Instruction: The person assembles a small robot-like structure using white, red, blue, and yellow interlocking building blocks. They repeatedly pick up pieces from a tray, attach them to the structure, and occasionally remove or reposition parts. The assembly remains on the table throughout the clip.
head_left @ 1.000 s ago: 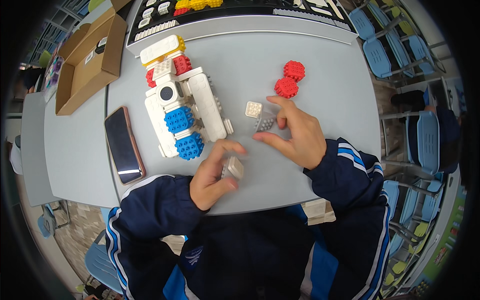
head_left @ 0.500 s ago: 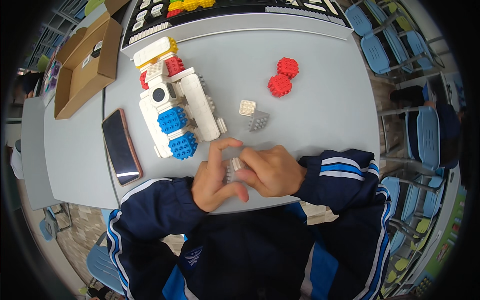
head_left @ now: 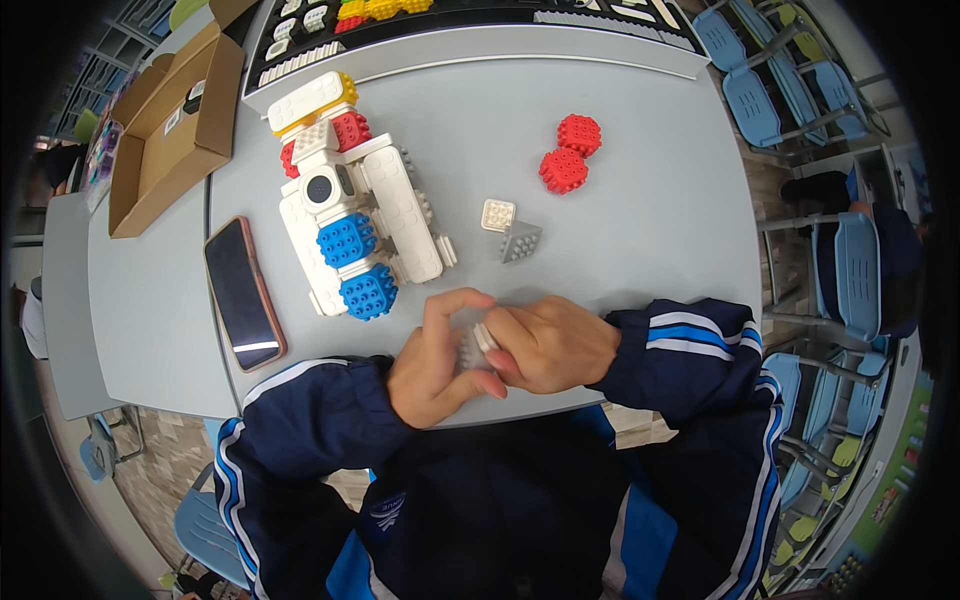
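Observation:
Near the table's front edge my left hand (head_left: pixel 428 372) curls round a small grey studded building block (head_left: pixel 466 352), blurred and partly covered by fingers. My right hand (head_left: pixel 556 346) is closed, pinching a small white piece (head_left: pixel 486 338) against that block. Whether the two pieces are joined I cannot tell. Just beyond my hands lie a square white studded piece (head_left: pixel 498 214) and a grey wedge-shaped block (head_left: pixel 520 242), side by side. To their left stands a large built model (head_left: pixel 408 215) of white, blue, red and yellow blocks.
Two red studded blocks (head_left: pixel 564 171) touch each other farther back. A phone (head_left: pixel 243 290) lies left of the model. An open cardboard box (head_left: pixel 170 150) is at the far left. Along the back edge sits a parts tray (head_left: pixel 480 62). Blue chairs (head_left: pixel 750 108) stand at the right.
Both hands have shifted slightly to the right, still together on the grey block and white piece. My left index finger has dropped a little lower. The pieces on the table stay put.

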Demonstrator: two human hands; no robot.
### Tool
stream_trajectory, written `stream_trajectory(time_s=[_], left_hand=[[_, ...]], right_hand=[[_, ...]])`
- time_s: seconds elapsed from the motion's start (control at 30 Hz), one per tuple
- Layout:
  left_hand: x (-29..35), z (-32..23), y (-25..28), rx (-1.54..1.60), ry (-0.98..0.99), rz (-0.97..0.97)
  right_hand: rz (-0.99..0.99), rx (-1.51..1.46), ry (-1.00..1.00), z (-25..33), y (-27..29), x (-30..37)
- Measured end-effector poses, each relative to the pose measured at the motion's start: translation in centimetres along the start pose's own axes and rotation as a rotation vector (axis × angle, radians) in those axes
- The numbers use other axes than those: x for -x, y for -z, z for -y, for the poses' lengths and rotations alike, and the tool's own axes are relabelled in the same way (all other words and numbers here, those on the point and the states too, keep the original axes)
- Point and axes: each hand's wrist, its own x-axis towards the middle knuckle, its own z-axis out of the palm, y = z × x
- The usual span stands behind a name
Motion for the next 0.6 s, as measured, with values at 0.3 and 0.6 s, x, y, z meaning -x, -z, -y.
stream_trajectory(time_s=[0.3,0.6], left_hand=[[0.2,-0.1,-0.1,0.040,0.023,0.021],[1.0,0.3,-0.4,0.144,-0.045,0.047]], right_hand=[[-0.001,0.002,0.012,0.0,-0.1,0.2],[0.122,-0.402,-0.349,0.2,2.3,0.1]])
